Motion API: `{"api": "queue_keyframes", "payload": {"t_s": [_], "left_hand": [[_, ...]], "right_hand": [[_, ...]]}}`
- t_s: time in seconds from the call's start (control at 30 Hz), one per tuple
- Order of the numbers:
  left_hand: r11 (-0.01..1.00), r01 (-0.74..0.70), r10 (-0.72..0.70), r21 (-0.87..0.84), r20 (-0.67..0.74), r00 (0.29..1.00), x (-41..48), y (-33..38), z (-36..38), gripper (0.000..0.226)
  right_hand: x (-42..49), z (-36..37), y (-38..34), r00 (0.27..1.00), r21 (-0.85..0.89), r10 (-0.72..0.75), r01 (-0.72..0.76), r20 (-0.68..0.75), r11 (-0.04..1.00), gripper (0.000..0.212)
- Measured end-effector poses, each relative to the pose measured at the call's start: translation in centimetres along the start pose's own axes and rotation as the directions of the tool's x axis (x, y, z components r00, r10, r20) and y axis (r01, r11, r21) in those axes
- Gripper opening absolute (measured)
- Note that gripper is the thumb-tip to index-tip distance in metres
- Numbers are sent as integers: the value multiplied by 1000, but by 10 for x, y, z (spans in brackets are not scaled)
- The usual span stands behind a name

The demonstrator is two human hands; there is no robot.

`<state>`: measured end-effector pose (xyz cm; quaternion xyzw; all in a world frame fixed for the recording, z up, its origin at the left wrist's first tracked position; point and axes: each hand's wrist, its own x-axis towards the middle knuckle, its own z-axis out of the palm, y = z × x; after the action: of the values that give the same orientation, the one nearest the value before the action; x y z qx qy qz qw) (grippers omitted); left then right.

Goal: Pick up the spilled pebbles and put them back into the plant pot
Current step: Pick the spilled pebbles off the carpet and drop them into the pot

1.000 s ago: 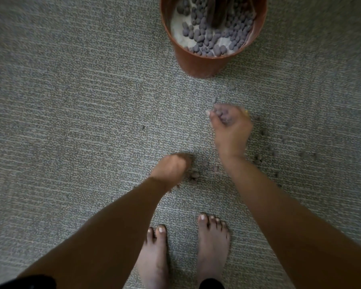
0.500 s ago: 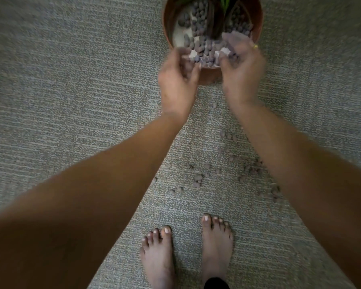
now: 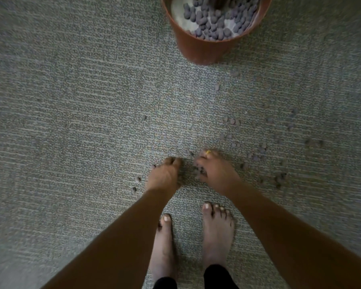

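Down on the carpet (image 3: 71,142), the left hand (image 3: 165,176) and right hand (image 3: 216,174) rest close together, fingers curled downward; whether they grip anything I cannot tell; spilled pebbles (image 3: 258,151) lie scattered mostly to the right; the plant pot (image 3: 202,51) stands beyond, well apart, pebbles inside; bare feet (image 3: 217,232) below.

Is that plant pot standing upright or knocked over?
Upright: the plant pot stands on the carpet, its open rim facing up with pebbles inside.
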<state>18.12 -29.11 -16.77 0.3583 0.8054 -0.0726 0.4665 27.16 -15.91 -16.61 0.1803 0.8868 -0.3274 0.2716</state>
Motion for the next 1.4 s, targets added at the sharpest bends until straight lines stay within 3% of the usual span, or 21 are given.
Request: {"api": "queue_keyframes", "payload": {"t_s": [0.13, 0.33, 0.47, 0.6, 0.7, 0.8, 0.9, 0.97, 1.03, 1.17, 1.33, 1.4], "left_hand": [[997, -48, 51, 55, -49, 997, 8, 10, 2, 51], [994, -69, 75, 80, -71, 995, 7, 12, 2, 31], [991, -11, -8, -135, -137, 991, 7, 10, -5, 19], [888, -60, -80, -455, -283, 956, 8, 13, -32, 18], [770, -177, -146, -613, -439, 887, 15, 25, -75, 17], [656, -311, -234, -688, -577, 783, 27, 38, -131, 17], [582, -486, -286, -652, -723, 628, 36, 49, -188, 4], [582, -559, -267, -591, -787, 556, 39, 56, -215, 9], [614, -559, -229, -557, -804, 549, 45, 58, -229, 16], [698, -534, -87, -477, -796, 598, 49, 51, -232, 36], [786, -533, -61, -314, -897, 438, 34, 26, -210, 25], [843, -446, -75, -300, -887, 455, 29, 8, -191, 21]], "right_hand": [[4, 10, -8, 995, -142, -9, 23, 100, 990, 33], [9, 7, -11, 994, -81, 7, 2, 106, 997, 26], [9, 1, -6, 998, 12, 30, -31, 62, 999, 19], [14, -19, -2, 984, 141, 116, -97, -135, 985, 16], [20, -55, -6, 909, 267, 168, -66, -381, 961, 13], [26, -102, -19, 741, 364, 199, 65, -641, 929, 10], [35, -145, -33, 582, 441, 256, 201, -772, 875, 11], [44, -168, -40, 530, 442, 262, 245, -807, 863, 17], [54, -182, -43, 521, 417, 251, 230, -816, 879, 22], [66, -192, -39, 570, 375, 219, 172, -792, 911, 32], [64, -186, -34, 641, 392, 195, 180, -743, 902, 38], [60, -175, -37, 627, 278, 145, 120, -766, 953, 34]]}}
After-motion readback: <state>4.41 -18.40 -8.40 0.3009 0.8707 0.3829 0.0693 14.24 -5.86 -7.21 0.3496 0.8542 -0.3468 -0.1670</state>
